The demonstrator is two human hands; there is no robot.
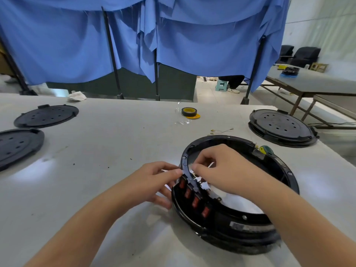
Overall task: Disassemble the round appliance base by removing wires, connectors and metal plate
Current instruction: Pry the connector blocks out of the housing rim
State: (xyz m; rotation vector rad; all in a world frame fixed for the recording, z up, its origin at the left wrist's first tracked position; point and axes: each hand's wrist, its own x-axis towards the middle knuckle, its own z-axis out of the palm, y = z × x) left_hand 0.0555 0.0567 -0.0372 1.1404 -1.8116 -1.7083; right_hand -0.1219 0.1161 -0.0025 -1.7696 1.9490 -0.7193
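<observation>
Here the round appliance base (231,218), a black open ring, lies on the white table (115,170) at about 5 o'clock; four red switches (194,199) line its rim at its 9 o'clock; the left hand (156,182) grips that rim from outside, thumb on top, fingers curled beneath; the right hand (221,168) reaches inside the ring, thumb and forefinger pinched together near small brass connectors (198,177), what they pinch I cannot tell; loose wires (221,131) lie at 1 o'clock.
</observation>
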